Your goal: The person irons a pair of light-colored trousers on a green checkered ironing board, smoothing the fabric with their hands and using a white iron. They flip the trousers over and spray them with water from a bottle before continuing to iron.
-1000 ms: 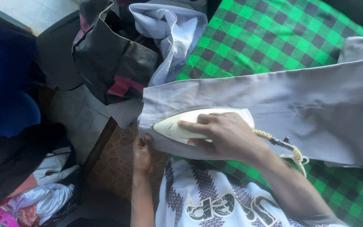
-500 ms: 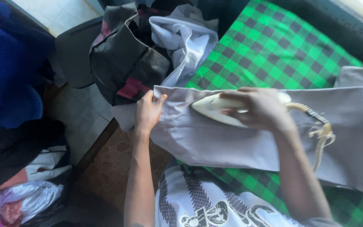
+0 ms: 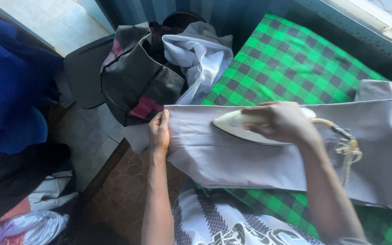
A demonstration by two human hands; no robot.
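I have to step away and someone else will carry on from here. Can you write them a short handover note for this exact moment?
Right hand: grip closed on the cream iron, sole flat on the grey garment.
Left hand: flat on the garment's left end, pinning it at the edge of the green checked cover.
Garment lies stretched across the cover; its right part shows folds. The iron's cord trails over the cloth.
Done: cannot tell how much is pressed.
Left: probably the folded right part. A pile of clothes sits beyond the left end.
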